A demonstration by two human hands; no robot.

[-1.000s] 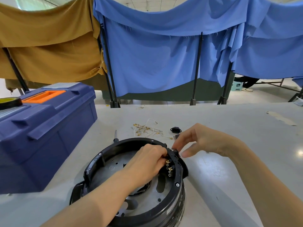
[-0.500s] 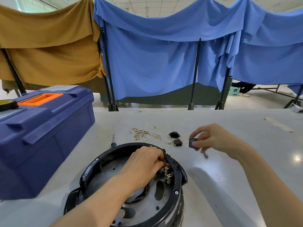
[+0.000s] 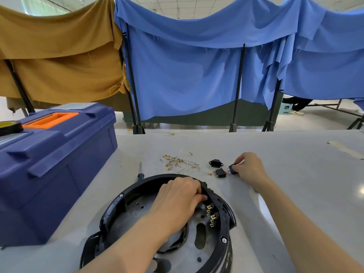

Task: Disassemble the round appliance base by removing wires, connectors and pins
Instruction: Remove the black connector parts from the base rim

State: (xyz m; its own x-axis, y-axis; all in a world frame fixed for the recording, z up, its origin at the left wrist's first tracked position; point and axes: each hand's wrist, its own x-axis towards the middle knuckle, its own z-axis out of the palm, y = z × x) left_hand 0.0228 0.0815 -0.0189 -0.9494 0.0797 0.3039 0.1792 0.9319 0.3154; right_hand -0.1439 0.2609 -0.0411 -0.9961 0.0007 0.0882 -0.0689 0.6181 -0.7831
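The round black appliance base [image 3: 223, 236] lies open side up on the table's near edge, its grey metal floor showing. My left hand [image 3: 177, 201] reaches inside it, fingers curled against the inner rim beside a row of brass terminals [image 3: 211, 215]. My right hand [image 3: 249, 167] is out over the table beyond the base and pinches a small black switch [image 3: 232, 168] just above the tabletop. Next to it lie another black switch [image 3: 220, 173], a black socket piece [image 3: 215, 163] and a heap of loose wires with brass connectors [image 3: 178, 161].
A large blue toolbox [image 3: 49, 168] with an orange handle fills the left side, a tape roll [image 3: 9, 127] on its lid. A screwdriver [image 3: 140, 173] lies just beyond the base. Blue and tan cloths hang on stands behind the grey table [image 3: 295, 174].
My right hand drew a small black switch away from the base rim and carried it out to the removed parts. My left hand stayed inside the base.
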